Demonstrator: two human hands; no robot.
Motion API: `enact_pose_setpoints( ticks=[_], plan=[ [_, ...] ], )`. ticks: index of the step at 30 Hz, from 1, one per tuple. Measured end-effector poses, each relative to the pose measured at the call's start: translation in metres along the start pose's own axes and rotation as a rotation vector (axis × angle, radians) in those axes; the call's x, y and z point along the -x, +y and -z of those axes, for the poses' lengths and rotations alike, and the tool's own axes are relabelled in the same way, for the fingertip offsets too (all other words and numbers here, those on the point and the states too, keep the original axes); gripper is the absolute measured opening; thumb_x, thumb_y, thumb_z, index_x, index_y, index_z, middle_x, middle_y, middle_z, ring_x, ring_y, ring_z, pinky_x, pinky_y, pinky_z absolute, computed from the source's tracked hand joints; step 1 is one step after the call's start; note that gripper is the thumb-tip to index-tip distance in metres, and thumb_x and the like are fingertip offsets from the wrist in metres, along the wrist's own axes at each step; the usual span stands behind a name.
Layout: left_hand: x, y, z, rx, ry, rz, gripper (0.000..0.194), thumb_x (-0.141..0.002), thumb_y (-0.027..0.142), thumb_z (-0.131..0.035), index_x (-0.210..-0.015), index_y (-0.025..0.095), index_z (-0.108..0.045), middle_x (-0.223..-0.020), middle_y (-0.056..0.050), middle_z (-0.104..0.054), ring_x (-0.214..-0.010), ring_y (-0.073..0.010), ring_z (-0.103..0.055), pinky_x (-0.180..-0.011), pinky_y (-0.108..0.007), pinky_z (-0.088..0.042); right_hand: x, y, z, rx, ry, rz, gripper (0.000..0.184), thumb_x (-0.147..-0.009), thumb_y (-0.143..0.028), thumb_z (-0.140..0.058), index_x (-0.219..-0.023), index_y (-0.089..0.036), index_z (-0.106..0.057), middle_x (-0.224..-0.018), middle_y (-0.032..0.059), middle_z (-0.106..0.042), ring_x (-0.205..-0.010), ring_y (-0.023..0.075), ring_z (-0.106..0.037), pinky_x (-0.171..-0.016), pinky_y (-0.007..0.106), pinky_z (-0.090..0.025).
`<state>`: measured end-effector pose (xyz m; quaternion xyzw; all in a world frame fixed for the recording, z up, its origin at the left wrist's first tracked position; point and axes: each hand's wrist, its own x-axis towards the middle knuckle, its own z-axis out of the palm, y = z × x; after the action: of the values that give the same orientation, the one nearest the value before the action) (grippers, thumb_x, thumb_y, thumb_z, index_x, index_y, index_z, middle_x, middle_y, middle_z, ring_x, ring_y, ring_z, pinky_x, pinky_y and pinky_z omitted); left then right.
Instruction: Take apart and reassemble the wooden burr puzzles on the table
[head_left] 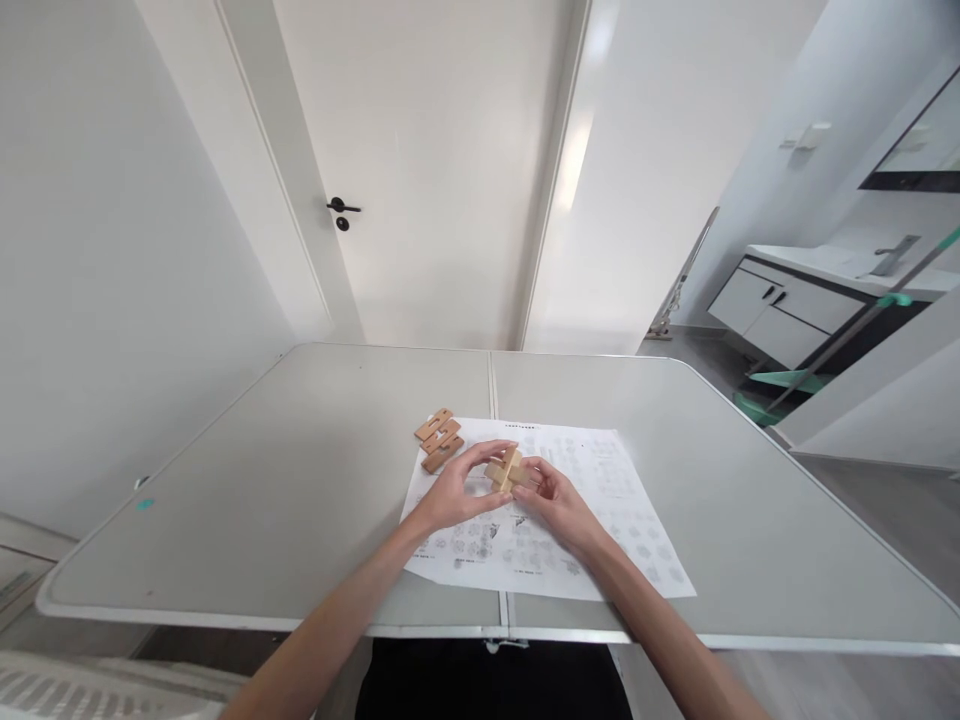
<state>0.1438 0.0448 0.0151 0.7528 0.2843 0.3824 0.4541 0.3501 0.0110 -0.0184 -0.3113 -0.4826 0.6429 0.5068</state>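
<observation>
Lying loose at the left on the table [300, 480], just off the printed sheet's [600, 500] corner: spare wooden pieces [440, 438], easily being knocked by a drifting wrist. Pinching the half-built wooden cross puzzle [508, 470] from one side, left hand [457, 490]; gripping the other side, right hand [559, 500]. Being held just above the sheet, barely interlocked, probably slipping apart under uneven squeezing and scattering.

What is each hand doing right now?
Left hand: closed on the wooden puzzle.
Right hand: closed on the same wooden puzzle.
</observation>
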Motion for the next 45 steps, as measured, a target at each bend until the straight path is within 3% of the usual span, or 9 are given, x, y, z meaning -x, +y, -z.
enact_pose_setpoints(
  ticks=[7, 12, 20, 23, 26, 31, 34, 38, 45],
  plan=[
    [0.001, -0.012, -0.006, -0.1, 0.049, 0.154, 0.083, -0.073, 0.042, -0.09, -0.146, 0.026, -0.053, -0.144, -0.012, -0.061, -0.133, -0.032, -0.057, -0.115, -0.047, -0.043, -0.004, 0.005, 0.0, 0.109, 0.173, 0.121, 0.04, -0.078, -0.046, -0.087, -0.101, -0.027, -0.061, -0.089, 0.0008, -0.069, -0.083, 0.0193, -0.068, -0.079, 0.033, -0.055],
    [0.003, -0.01, -0.007, -0.118, 0.049, 0.209, 0.057, -0.086, 0.044, -0.077, -0.137, 0.023, -0.062, -0.131, -0.01, -0.069, -0.12, -0.0296, -0.065, -0.106, -0.043, -0.051, -0.003, 0.012, 0.001, 0.17, 0.146, 0.129, 0.041, -0.081, -0.047, -0.085, -0.105, -0.026, -0.059, -0.094, 0.0042, -0.073, -0.086, 0.0212, -0.071, -0.082, 0.036, -0.057],
    [0.002, -0.015, -0.008, -0.035, 0.027, 0.226, 0.063, -0.083, 0.046, -0.08, -0.137, 0.021, -0.062, -0.123, -0.01, -0.073, -0.108, -0.0283, -0.07, -0.091, -0.036, -0.056, 0.003, 0.004, -0.007, 0.289, 0.111, 0.116, 0.06, -0.078, -0.043, -0.086, -0.126, -0.03, -0.053, -0.107, 0.006, -0.075, -0.097, 0.0246, -0.072, -0.092, 0.042, -0.057],
    [0.001, -0.013, -0.008, -0.034, 0.011, 0.169, 0.05, -0.095, 0.05, -0.065, -0.135, 0.02, -0.065, -0.122, -0.011, -0.073, -0.113, -0.0279, -0.068, -0.096, -0.037, -0.054, 0.003, 0.003, -0.008, 0.284, 0.082, 0.117, 0.062, -0.078, -0.041, -0.087, -0.129, -0.029, -0.054, -0.116, 0.0073, -0.074, -0.106, 0.0255, -0.071, -0.1, 0.045, -0.054],
    [-0.001, -0.008, -0.008, -0.098, -0.004, 0.143, 0.043, -0.104, 0.051, -0.048, -0.126, 0.02, -0.069, -0.11, -0.008, -0.075, -0.102, -0.0244, -0.068, -0.09, -0.034, -0.053, 0.002, 0.004, -0.006, 0.247, 0.087, 0.063, 0.057, -0.081, -0.042, -0.084, -0.128, -0.027, -0.056, -0.11, 0.0077, -0.077, -0.105, 0.027, -0.071, -0.096, 0.045, -0.054],
    [-0.002, -0.011, -0.007, -0.203, 0.088, 0.183, 0.045, -0.103, 0.054, -0.048, -0.097, 0.016, -0.072, -0.068, 0.0, -0.064, -0.064, -0.0161, -0.058, -0.062, -0.026, -0.044, 0.001, 0.004, 0.0, 0.227, 0.145, 0.022, 0.058, -0.081, -0.044, -0.083, -0.128, -0.026, -0.054, -0.102, 0.0072, -0.076, -0.094, 0.0253, -0.071, -0.088, 0.041, -0.055],
    [-0.004, -0.017, -0.004, -0.103, 0.216, 0.219, 0.048, -0.102, 0.058, -0.048, -0.099, 0.016, -0.07, -0.061, 0.001, -0.06, -0.056, -0.014, -0.056, -0.057, -0.025, -0.043, -0.002, 0.01, 0.005, 0.341, 0.256, 0.078, 0.055, -0.082, -0.046, -0.082, -0.126, -0.026, -0.055, -0.111, 0.0085, -0.071, -0.096, 0.0248, -0.069, -0.092, 0.043, -0.055],
    [-0.008, -0.024, -0.001, 0.161, 0.322, 0.261, 0.052, -0.098, 0.064, -0.051, -0.109, 0.014, -0.063, -0.076, -0.003, -0.068, -0.052, -0.0115, -0.057, -0.053, -0.025, -0.046, -0.004, 0.023, 0.012, 0.695, 0.366, 0.242, 0.047, -0.081, -0.04, -0.08, -0.121, -0.026, -0.061, -0.126, 0.0119, -0.06, -0.106, 0.0286, -0.064, -0.098, 0.049, -0.053],
    [-0.007, -0.021, -0.005, 0.335, 0.158, 0.311, 0.055, -0.099, 0.067, -0.044, -0.116, 0.017, -0.056, -0.079, -0.002, -0.063, -0.053, -0.0113, -0.054, -0.051, -0.025, -0.044, -0.002, 0.021, 0.008, 0.853, 0.305, 0.308, 0.044, -0.085, -0.043, -0.077, -0.124, -0.028, -0.063, -0.13, 0.0116, -0.061, -0.127, 0.0346, -0.052, -0.112, 0.056, -0.041]
  ],
)
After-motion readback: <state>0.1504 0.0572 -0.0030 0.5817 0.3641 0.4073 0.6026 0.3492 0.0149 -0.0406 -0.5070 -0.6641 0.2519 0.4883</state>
